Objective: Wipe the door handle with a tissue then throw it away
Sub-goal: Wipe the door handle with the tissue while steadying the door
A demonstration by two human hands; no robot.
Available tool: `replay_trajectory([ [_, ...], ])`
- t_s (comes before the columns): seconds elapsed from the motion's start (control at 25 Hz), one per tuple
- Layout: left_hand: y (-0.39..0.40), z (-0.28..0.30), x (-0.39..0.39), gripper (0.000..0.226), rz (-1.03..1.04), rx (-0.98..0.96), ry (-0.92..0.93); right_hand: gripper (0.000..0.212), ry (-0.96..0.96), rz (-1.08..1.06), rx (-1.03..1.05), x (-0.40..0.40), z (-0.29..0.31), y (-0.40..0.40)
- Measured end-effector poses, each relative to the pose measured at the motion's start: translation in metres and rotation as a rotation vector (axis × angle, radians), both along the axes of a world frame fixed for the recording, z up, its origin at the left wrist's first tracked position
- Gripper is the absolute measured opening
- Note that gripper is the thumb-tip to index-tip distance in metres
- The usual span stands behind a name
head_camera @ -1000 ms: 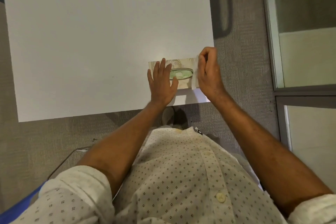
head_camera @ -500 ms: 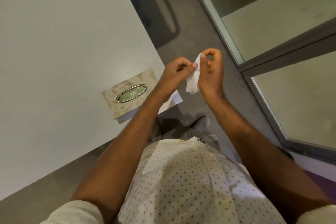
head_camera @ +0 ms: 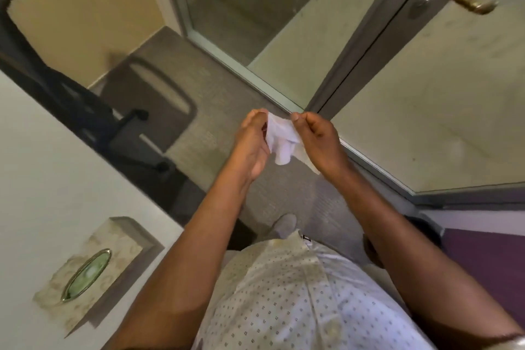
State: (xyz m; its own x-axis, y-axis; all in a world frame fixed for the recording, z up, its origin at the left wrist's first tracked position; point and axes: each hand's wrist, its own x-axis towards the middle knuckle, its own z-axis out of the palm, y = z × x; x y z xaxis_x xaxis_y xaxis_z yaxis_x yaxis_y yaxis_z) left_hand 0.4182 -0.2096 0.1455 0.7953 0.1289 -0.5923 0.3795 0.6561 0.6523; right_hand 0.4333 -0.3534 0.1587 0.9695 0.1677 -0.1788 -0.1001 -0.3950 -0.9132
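Observation:
A white tissue (head_camera: 281, 140) hangs between both hands in front of my chest, above the grey carpet. My left hand (head_camera: 252, 140) pinches its left top corner and my right hand (head_camera: 318, 138) pinches its right top corner, so the sheet is spread between them. The brass door handle (head_camera: 468, 1) sticks out from a metal plate on the glass door at the top right, blurred and far above my hands. The patterned tissue box (head_camera: 85, 273) lies on the white table at the lower left.
The white table (head_camera: 42, 173) fills the left side. A black office chair (head_camera: 93, 111) stands beyond its edge on a floor mat. Frosted glass panels (head_camera: 255, 8) in a metal frame run along the right. My shoe (head_camera: 282, 224) shows on the carpet.
The view has swung right from the table toward the door. My hands left the tissue box with a tissue, moved apart and spread it out; the door handle has come into view.

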Motion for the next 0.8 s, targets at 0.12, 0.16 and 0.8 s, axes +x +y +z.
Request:
replay_trajectory([
  [0.12,-0.052,0.002,0.053,0.023,-0.12,0.252,0.025,0.037,0.014,-0.024,0.028,0.04,0.012,-0.053],
  [0.16,-0.066,0.004,0.069,0.022,-0.182,0.365,-0.015,0.036,0.024,-0.039,0.034,0.052,0.015,-0.069],
  [0.8,-0.197,0.077,0.369,0.012,-0.784,0.531,-0.563,0.028,-0.191,-0.614,-0.074,0.277,0.093,-0.21],
])
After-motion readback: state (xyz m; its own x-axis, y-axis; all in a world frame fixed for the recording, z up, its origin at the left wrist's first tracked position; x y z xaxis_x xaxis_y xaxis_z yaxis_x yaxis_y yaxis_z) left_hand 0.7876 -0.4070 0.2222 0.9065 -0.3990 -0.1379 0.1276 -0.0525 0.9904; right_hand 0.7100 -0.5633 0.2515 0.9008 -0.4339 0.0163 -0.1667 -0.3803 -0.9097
